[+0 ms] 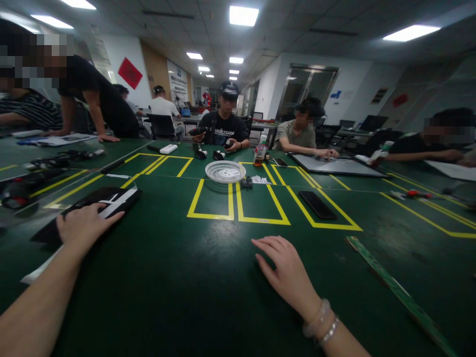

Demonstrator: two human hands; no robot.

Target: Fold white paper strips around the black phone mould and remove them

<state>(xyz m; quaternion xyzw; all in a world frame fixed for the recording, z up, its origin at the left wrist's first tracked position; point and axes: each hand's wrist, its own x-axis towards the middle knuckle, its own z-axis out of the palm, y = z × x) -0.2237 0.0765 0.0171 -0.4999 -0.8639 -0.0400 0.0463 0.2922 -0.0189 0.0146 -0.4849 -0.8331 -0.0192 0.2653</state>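
Note:
My left hand (84, 223) lies over a flat black object (48, 223), perhaps a folder or pouch, with its thumb stretched to the right. A white strip (119, 202) crosses the top of that object beside my fingers. Part of a white sheet or strip (40, 267) shows by my left forearm. My right hand (280, 263) is at the middle of the green table (178, 297), holding nothing, thumb apart from the other fingers. To its right lies a long narrow green strip (394, 287), resembling a circuit board.
A white plastic basket (225, 171) stands ahead, with a small dark part (246, 183) beside it. A black phone (317, 205) lies within yellow tape. Farther back is a bottle (259, 154). Several people sit or lean around the table. Dark tools or cables (55, 161) lie left.

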